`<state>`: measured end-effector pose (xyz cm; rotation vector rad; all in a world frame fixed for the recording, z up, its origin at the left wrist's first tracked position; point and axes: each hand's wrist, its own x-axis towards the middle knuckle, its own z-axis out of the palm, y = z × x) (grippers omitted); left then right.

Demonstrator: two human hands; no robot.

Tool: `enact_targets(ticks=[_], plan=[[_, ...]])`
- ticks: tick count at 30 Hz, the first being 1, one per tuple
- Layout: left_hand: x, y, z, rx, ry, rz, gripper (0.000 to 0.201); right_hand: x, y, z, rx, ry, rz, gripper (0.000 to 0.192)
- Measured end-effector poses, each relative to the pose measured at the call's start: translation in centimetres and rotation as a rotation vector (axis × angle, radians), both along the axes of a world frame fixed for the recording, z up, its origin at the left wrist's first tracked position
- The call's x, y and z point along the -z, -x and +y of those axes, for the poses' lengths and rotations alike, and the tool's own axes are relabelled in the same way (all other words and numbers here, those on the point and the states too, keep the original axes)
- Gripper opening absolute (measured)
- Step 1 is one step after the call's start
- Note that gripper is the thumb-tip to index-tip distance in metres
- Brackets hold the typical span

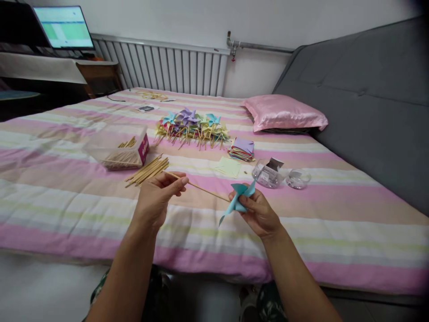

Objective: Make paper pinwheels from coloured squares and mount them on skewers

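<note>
Wooden stick (204, 189) pinched in left hand (156, 199), right hand (258, 213) fingers gripping a blue pinwheel (237, 201); not yet joined. Finished pinwheels (192, 125) heap mid-bed (67, 197), paper stack (241, 149) remains.

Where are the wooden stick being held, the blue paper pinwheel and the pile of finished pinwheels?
Wooden stick (204, 189), head view, mid-shaft between the two hands.
Blue paper pinwheel (236, 201), head view, on the folded blades above the right hand's fingers.
Pile of finished pinwheels (192, 125), head view, centre of the heap on the bed.
</note>
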<state>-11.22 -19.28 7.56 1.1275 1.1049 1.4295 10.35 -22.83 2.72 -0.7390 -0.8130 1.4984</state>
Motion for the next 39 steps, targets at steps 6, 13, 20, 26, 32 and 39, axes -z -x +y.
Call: enact_targets(ticks=[6,13,20,26,32,39], plan=[[0.3,-0.3,0.1,-0.068,-0.05,-0.038,0.015,0.3,0.4,0.1,-0.001,0.024,-0.018,0.023],[1.4,-2.9,-0.7,0.044,-0.045,-0.034,0.022,1.0,1.8,0.3,0.016,0.093,0.039,0.029],[1.3,-3.3,-1.3,0.162,-0.05,-0.009,0.02,1.1,2.4,0.2,-0.01,0.098,0.064,0.027],[1.6,-2.6,-0.9,0.098,-0.132,0.192,0.027,0.8,2.1,0.1,0.048,-0.032,-0.033,0.023],[1.9,-1.1,-0.2,0.154,-0.276,0.524,0.02,0.3,1.7,-0.2,0.145,-0.283,-0.37,0.015],[2.4,1.0,1.0,0.263,-0.433,0.775,0.022,0.1,1.5,-0.4,0.35,-0.71,-0.906,0.008]])
